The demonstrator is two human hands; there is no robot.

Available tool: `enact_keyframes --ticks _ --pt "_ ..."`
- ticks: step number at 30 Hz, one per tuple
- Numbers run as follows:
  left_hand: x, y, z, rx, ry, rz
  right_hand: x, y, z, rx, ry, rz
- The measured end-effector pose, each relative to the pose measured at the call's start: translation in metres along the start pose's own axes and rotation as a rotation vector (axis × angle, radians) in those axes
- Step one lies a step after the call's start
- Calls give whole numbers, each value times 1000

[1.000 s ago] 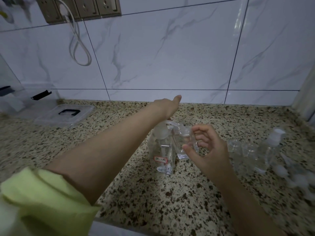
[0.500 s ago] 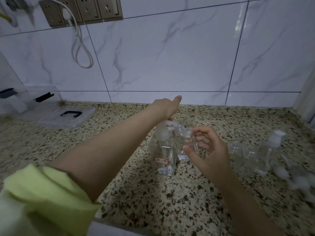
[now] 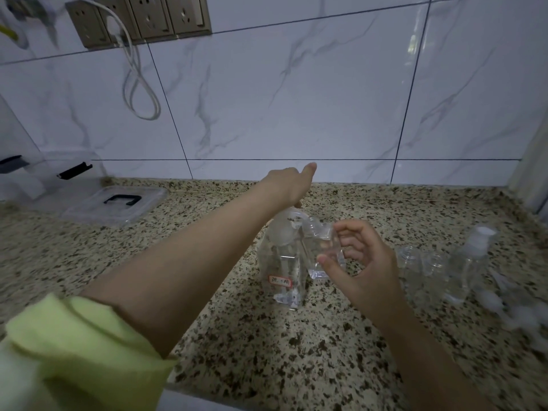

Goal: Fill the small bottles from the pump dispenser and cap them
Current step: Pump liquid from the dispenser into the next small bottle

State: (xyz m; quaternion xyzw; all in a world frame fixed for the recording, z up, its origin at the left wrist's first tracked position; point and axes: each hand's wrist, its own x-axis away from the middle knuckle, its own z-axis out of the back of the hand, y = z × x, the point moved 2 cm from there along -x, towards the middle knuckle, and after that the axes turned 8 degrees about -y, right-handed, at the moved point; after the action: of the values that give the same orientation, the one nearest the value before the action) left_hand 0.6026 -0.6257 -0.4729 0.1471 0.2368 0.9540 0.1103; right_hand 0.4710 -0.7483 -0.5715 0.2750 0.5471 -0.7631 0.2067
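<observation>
A clear pump dispenser (image 3: 283,271) with a red-edged label stands mid-counter. My left hand (image 3: 289,185) sits on top of its pump head, thumb stretched toward the wall; the fingers underneath are hidden. Just right of the dispenser, my right hand (image 3: 360,262) holds a small clear bottle (image 3: 321,250) between thumb and curled fingers, its neck tilted up against the pump spout. Further right stand two open small bottles (image 3: 410,262) (image 3: 434,265) and one small bottle with a white spray top (image 3: 468,262).
Several white caps (image 3: 510,307) lie blurred at the right edge. A clear storage-box lid with a black handle (image 3: 118,203) lies back left, next to a clear box (image 3: 38,179). A tiled wall with sockets and a white cable (image 3: 139,84) rises behind the speckled counter.
Hands, dispenser and small bottle stay almost where they were; only the view has tilted slightly down.
</observation>
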Motion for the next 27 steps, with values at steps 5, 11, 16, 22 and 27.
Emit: enact_keyframes --ticks 5,11,16,22,27 --pt "0 -1 -1 -32 -51 20 0 -1 0 11 6 -15" --pt "2 1 -1 -24 -35 25 0 -1 0 4 -2 -21" --pt "6 4 2 40 1 -22 0 -1 -1 -17 -16 -64" --pt "9 7 10 171 -5 -69 3 4 2 -66 1 -145" --pt "7 -3 7 597 -176 -91 3 8 5 -150 58 -225"
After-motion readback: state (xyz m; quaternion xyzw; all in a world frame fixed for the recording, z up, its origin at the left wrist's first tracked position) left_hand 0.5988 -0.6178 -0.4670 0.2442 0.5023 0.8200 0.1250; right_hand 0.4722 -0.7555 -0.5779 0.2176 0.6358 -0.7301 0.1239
